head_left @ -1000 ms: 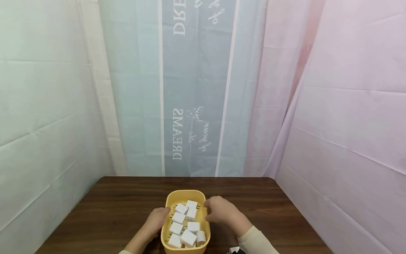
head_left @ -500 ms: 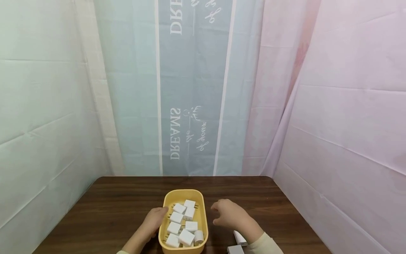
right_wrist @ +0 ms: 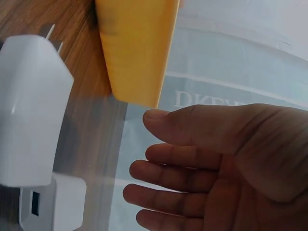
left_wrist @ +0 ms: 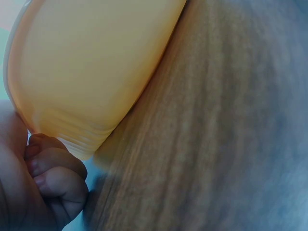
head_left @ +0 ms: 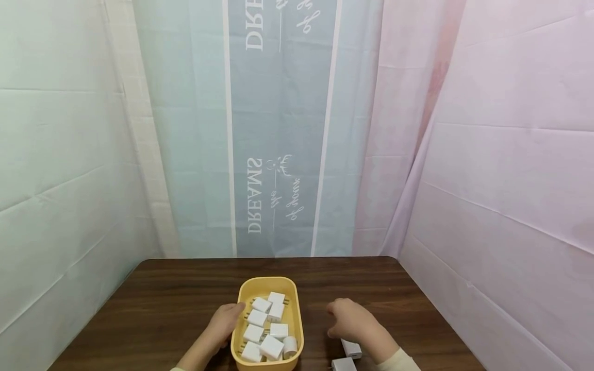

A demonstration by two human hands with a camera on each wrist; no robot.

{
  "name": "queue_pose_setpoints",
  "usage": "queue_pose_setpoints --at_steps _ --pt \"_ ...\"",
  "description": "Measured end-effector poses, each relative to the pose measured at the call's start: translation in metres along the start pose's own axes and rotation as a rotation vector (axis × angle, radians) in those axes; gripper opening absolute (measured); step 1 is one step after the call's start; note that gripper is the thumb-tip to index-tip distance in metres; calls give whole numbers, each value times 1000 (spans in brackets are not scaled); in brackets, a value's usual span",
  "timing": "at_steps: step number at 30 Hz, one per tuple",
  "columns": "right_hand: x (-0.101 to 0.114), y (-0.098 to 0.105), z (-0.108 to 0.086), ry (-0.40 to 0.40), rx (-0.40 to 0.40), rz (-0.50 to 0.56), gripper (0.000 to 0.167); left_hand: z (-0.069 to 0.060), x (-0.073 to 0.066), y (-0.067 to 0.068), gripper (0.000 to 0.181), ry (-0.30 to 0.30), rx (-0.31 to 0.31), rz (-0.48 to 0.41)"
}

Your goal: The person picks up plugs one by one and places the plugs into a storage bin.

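Note:
A yellow plastic basket [head_left: 268, 279] stands on the table at the front middle of the head view. Inside it lie several white plug chargers [head_left: 271, 347], one of them round. My left hand [head_left: 225, 323] holds the basket's left side, thumb at the rim; in the left wrist view its fingers curl against the basket's yellow wall [left_wrist: 96, 62]. To the right, my right hand [head_left: 356, 325] is apart from the basket and holds nothing, its fingers loosely extended. Just below it on the table are two white chargers, one [head_left: 351, 349] partly behind the hand and one [head_left: 344, 365] at the frame's bottom edge.
The dark wooden table [head_left: 185, 283] reaches back to a printed curtain [head_left: 283, 129]. Pale cloth hangs along the left side [head_left: 69, 180] and the right side [head_left: 506, 180]. In the right wrist view, a charger's metal prongs [right_wrist: 53, 38] point up near the basket.
My right hand has left the basket's right rim and moved right and a little toward me, above the loose chargers. The left hand keeps its hold. The view has shifted slightly.

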State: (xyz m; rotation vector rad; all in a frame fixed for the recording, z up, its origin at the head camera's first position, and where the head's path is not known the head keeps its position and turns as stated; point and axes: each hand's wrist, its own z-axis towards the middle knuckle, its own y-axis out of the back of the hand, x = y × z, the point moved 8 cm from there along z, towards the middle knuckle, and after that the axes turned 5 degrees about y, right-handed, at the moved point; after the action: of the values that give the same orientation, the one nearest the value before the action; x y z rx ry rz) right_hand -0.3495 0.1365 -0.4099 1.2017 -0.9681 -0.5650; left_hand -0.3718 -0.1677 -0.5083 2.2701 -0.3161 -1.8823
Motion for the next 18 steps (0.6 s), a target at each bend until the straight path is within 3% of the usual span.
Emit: queue_pose_setpoints --at_steps 5,13,18 --pt "-6 -1 -3 -13 -22 -21 41 -1 -1 1 47 -3 -2 12" --pt "-20 -7 -12 -125 -27 -29 46 1 0 -4 46 -11 19 6" --pt "-26 -8 -17 -177 -65 -72 37 -1 -2 0 47 -10 6 13"
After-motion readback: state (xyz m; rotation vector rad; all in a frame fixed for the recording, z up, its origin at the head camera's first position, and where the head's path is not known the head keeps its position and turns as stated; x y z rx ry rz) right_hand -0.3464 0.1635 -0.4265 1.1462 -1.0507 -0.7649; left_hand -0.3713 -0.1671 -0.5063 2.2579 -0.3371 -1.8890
